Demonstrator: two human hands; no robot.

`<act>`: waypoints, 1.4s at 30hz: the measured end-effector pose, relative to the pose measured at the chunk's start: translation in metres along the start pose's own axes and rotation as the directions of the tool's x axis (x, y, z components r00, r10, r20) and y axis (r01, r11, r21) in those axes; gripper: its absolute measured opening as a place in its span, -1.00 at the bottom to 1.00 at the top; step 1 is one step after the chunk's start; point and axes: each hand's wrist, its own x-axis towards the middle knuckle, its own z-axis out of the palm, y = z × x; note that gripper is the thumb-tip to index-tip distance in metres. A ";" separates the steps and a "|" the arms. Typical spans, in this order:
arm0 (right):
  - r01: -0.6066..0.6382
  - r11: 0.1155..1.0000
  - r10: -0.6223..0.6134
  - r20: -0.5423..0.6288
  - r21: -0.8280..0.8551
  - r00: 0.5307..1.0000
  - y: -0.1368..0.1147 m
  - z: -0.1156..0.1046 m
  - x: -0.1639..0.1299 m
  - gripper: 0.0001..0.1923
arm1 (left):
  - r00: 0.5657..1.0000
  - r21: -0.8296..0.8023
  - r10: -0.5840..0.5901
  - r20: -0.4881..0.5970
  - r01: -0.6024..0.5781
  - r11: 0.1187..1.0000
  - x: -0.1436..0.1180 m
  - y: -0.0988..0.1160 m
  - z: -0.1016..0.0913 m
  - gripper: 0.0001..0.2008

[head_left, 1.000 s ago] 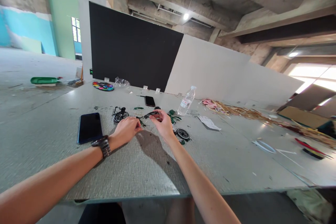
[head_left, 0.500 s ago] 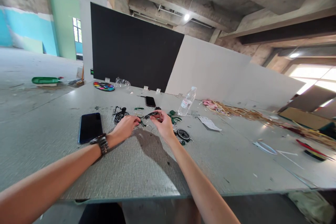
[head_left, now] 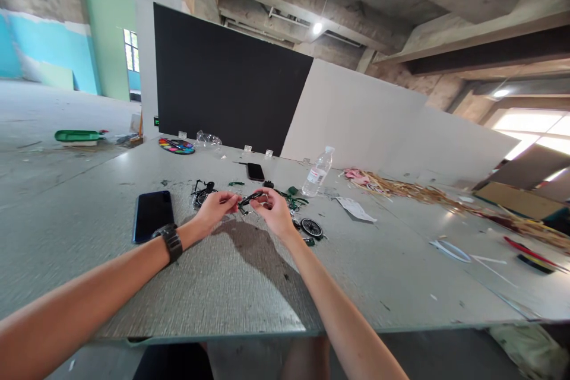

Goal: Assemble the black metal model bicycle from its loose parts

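Over the table, my right hand [head_left: 274,211] pinches a small black wheel [head_left: 252,196], seen nearly edge-on. Just left of it, my left hand [head_left: 218,206] has its fingertips pressed together close to the wheel; what they hold is too small to make out. Small dark green and black parts lie under and around both hands. Left of my left hand is a black wheeled assembly [head_left: 203,193], partly covered by the hand. A loose spoked wheel [head_left: 311,227] lies right of my right wrist, and green frame-like parts [head_left: 297,200] lie behind it.
A large phone [head_left: 154,215] lies by my left wrist, and a smaller phone [head_left: 255,171] farther back. A clear bottle [head_left: 317,172] stands near a paper sheet [head_left: 355,209]. Dry strips [head_left: 401,187] and red-handled pliers [head_left: 528,249] lie right. A paint palette [head_left: 177,146] sits back left.
My left hand has moved slightly right and up, its fingertips now close to the wheel. The wheel in my right hand has tilted and looks thinner.
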 end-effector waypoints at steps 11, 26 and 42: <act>-0.009 1.000 0.009 0.030 -0.001 1.000 -0.002 0.000 -0.002 -0.59 | 1.000 -0.043 -0.029 0.011 0.030 0.999 -0.004 0.007 0.002 -0.45; 0.189 0.966 -0.177 0.077 -0.175 0.981 -0.004 -0.004 -0.003 -0.74 | 0.984 0.317 0.178 -0.021 -0.163 0.934 -0.002 0.008 0.000 -0.70; 0.193 0.953 -0.181 0.070 -0.235 0.981 -0.007 -0.001 -0.005 -0.76 | 0.983 0.255 0.182 0.030 -0.183 0.949 -0.004 0.009 0.004 -0.73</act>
